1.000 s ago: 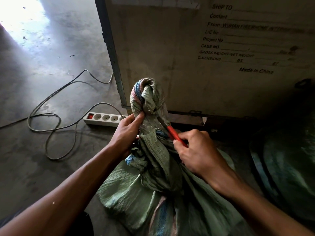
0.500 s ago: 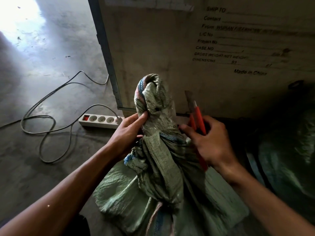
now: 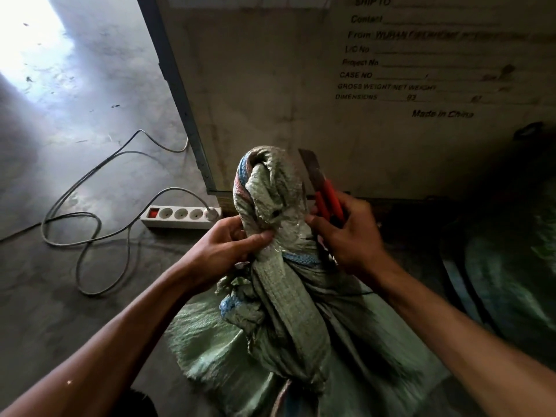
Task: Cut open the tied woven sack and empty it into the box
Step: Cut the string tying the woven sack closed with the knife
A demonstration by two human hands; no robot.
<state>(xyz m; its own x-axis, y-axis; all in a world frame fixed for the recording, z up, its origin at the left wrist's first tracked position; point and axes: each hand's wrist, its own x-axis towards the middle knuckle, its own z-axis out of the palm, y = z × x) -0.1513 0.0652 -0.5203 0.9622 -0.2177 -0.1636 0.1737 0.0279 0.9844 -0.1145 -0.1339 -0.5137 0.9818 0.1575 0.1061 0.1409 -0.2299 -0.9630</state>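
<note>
Both hands at the knotted neck of the woven sack (image 3: pixel 282 311)

The left hand (image 3: pixel 224 251) pinches the knot between thumb and fingers; the right hand (image 3: pixel 346 239), just beside it, grips a red-handled knife (image 3: pixel 323 191), blade tilted upward; the box (image 3: pixel 346 94) stands beyond both hands.

A white power strip (image 3: pixel 180 217) with a red switch lies on the grey concrete floor (image 3: pixel 90 121), one plug in its right-hand socket. Grey cable (image 3: pixel 87 230) loops loosely across the floor to its left. A bright patch of daylight (image 3: pixel 33 34) falls on the floor at far left.
</note>
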